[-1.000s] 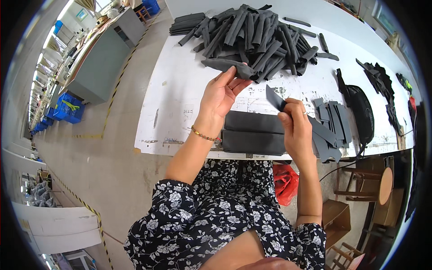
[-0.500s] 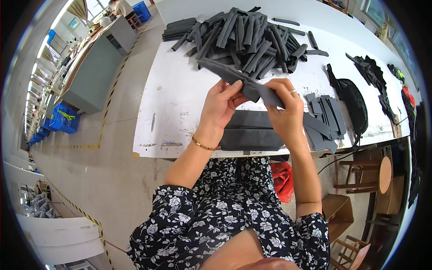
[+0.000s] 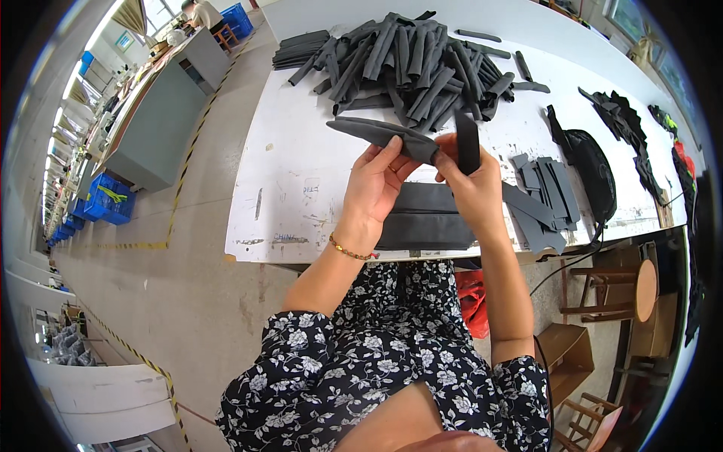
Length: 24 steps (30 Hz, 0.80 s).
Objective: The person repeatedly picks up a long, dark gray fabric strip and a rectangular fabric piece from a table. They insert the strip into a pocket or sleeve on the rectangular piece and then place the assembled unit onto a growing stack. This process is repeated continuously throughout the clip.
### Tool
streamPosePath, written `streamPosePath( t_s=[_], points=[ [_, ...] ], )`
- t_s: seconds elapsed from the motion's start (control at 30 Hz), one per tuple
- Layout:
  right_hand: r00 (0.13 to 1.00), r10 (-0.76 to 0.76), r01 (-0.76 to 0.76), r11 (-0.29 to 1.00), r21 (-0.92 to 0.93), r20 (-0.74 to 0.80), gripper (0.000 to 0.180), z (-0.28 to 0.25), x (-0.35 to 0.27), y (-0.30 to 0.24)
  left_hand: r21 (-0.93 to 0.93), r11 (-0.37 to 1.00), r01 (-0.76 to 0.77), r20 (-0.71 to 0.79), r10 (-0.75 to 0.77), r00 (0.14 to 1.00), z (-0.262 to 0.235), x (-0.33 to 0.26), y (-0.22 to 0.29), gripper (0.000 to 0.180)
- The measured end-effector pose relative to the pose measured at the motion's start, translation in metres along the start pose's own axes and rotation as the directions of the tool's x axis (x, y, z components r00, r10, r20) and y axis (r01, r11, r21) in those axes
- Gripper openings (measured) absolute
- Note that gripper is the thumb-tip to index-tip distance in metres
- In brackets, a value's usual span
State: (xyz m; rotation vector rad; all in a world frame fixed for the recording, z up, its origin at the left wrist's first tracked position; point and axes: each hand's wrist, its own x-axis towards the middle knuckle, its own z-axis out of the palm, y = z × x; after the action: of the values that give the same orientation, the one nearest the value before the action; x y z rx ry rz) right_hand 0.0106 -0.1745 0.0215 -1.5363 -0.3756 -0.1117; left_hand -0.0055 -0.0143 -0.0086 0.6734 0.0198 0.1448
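One grey fabric tube [image 3: 378, 132] lies across the pinching left hand [image 3: 375, 181].

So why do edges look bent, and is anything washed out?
Head view: the fisheye lens bows the near edge of the white table and blackens the corners; head view, upper left: the window looks washed out; head view, centre: left hand, right hand and black strip look fairly sharp.

The tube [image 3: 416, 145] is dark grey, the table [image 3: 294, 154] white, the garment [image 3: 361, 373] white-flowered black.
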Motion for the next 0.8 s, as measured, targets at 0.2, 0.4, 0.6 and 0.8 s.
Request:
streamPosePath(
  t_s=[0.2, 0.4, 0.6, 0.8],
  points=[
    [0.987, 0.110, -0.094, 0.986, 0.135, -0.116, 0.007, -0.002, -0.005, 0.000, 0.010, 0.998, -0.062, -0.035, 0.063, 0.997, 0.008, -0.005, -0.006, 0.015],
    [0.983, -0.043, 0.053, 0.997, 0.053, -0.178, 0.022, -0.001, -0.008, -0.014, 0.096, 0.988, -0.120, -0.055, 0.126, 0.991, 0.004, -0.003, -0.004, 0.015],
    [0.986, -0.106, 0.089, 0.987, -0.134, -0.126, 0.009, -0.008, -0.003, 0.002, -0.026, 0.987, -0.158, -0.092, 0.155, 0.984, -0.002, -0.001, -0.008, 0.014],
    [0.994, -0.111, 0.104, 0.964, -0.246, -0.013, 0.033, -0.019, -0.002, -0.012, 0.018, 0.996, -0.091, -0.035, 0.092, 0.995, 0.005, -0.006, 0.004, 0.024]
  ],
)
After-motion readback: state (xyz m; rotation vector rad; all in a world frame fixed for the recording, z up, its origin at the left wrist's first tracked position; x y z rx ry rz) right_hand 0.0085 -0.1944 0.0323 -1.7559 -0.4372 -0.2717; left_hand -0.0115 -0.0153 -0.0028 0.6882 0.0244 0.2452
